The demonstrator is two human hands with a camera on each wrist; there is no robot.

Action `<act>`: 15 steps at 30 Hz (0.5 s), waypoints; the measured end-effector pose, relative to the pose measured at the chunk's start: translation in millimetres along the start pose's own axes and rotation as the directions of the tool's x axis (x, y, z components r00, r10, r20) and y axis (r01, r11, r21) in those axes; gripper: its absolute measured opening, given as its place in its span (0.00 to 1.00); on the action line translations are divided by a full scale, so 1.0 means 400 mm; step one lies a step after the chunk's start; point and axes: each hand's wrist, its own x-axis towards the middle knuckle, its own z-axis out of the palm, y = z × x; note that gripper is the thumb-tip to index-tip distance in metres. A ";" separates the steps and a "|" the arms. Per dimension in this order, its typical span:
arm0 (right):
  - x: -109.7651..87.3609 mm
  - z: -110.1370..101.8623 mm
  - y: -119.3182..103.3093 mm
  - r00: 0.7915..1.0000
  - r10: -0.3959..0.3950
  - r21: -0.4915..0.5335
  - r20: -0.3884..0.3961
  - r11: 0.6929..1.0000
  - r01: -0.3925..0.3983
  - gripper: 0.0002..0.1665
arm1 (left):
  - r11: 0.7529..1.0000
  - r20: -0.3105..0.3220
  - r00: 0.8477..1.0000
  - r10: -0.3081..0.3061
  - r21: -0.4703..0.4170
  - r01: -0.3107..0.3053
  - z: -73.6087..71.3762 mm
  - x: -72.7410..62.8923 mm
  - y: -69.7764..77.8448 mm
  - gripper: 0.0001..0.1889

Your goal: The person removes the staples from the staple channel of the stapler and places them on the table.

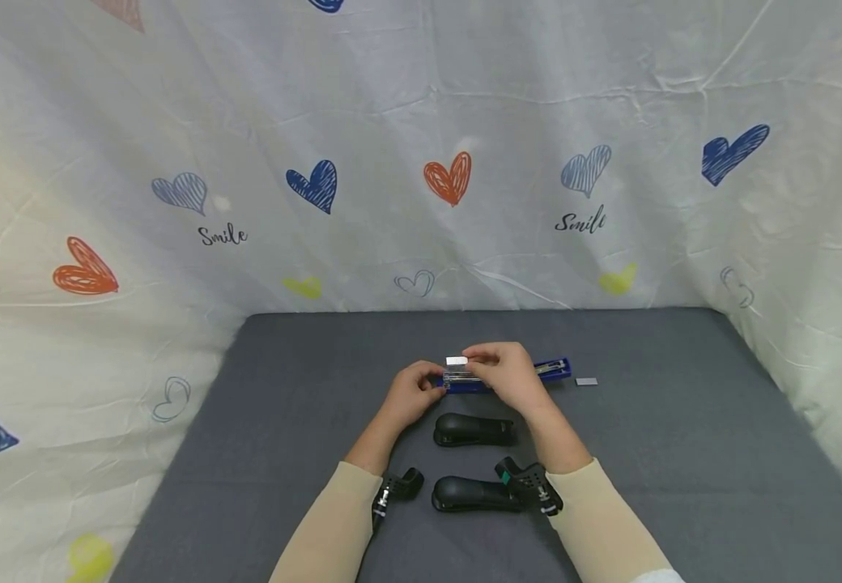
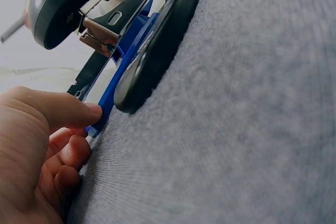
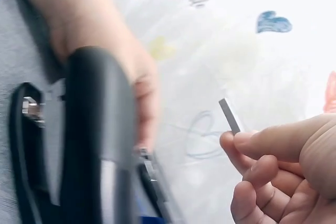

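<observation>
A blue stapler (image 1: 555, 370) lies opened out on the grey table, its long metal magazine showing. My left hand (image 1: 410, 393) pinches its left end between thumb and fingers, as the left wrist view shows at the tip of the blue base (image 2: 107, 95). Above the magazine, my right hand (image 1: 508, 372) holds a short strip of staples (image 3: 230, 115) between thumb and forefinger, the other fingers curled beneath. In the head view that strip stands pale just over the stapler's left part. The right hand hides the stapler's middle.
Two black staplers lie nearer the body, one (image 1: 472, 430) just in front of the blue stapler and another (image 1: 465, 495) closer to the forearms. A second small staple strip (image 1: 586, 381) rests right of the blue stapler. A white curtain (image 1: 377, 259) with printed hearts hangs behind the table.
</observation>
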 end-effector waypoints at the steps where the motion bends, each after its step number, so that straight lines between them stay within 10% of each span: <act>1: -0.003 -0.008 -0.006 1.000 -0.001 -0.005 -0.006 1.000 0.001 0.13 | 1.000 0.001 1.000 -0.004 0.001 0.004 0.000 0.000 0.001 0.13; 15: -0.046 -0.136 -0.045 0.988 -0.060 -0.110 -0.140 0.993 0.045 0.12 | 1.000 0.029 0.999 -0.023 0.005 0.023 -0.004 -0.006 0.010 0.14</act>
